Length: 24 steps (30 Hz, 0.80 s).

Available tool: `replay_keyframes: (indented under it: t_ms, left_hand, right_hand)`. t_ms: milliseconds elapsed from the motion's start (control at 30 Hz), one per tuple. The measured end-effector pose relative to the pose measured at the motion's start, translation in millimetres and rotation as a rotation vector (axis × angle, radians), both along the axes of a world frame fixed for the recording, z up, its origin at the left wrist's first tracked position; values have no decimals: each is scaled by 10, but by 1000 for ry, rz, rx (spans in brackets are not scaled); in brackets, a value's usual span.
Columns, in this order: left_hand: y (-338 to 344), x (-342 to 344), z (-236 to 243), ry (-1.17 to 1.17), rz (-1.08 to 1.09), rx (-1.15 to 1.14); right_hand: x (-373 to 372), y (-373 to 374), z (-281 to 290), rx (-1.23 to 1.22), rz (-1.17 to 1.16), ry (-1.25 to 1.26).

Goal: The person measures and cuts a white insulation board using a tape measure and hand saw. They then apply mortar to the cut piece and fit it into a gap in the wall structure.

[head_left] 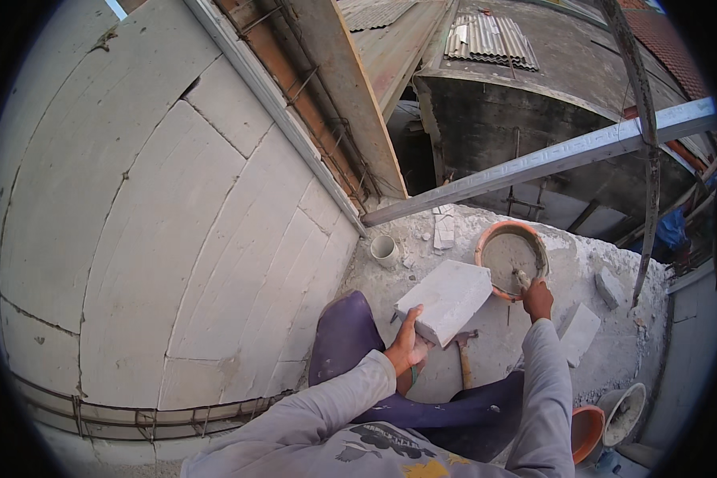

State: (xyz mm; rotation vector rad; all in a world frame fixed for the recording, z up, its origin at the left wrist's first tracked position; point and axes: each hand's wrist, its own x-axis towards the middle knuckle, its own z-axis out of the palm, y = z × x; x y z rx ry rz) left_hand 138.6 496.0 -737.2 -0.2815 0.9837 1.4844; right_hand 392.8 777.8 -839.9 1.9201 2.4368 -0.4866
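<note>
My left hand (407, 346) grips the near end of a pale grey lightweight block (448, 298), which is held tilted in front of me. My right hand (538, 299) is closed round the handle of a trowel (521, 277). The trowel's blade dips into grey wet mortar (508, 253) inside an orange basin (545, 248), and the mortar hides most of it. Below the block a hammer (464, 357) with a wooden handle lies on the rough floor, close to my legs.
A block wall (159, 239) rises at the left. A metal beam (550, 163) slants across the far edge, meeting a thin pole (645, 135). Block offcuts (579, 333) and a white pipe stub (384, 251) stand about. Buckets (623, 414) sit at the lower right.
</note>
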Motion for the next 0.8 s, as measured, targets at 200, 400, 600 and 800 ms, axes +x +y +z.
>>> replay_keyframes:
  t_ms: [200,400,600,800]
  left_hand:
    - [53,-94,-25,-193,260,14]
    - [223,-43,-42,-119,262,58]
    - [268,-36,-92,-221,303,78]
    - [295,-7,-73,-201,216,192]
  right_hand:
    - [-201,-18,723,315,364,-262]
    - [156,-242,871,34,272,-218]
    - [188,-494,895,-39,62,-113]
    - [208,-595,836,33,64,-83]
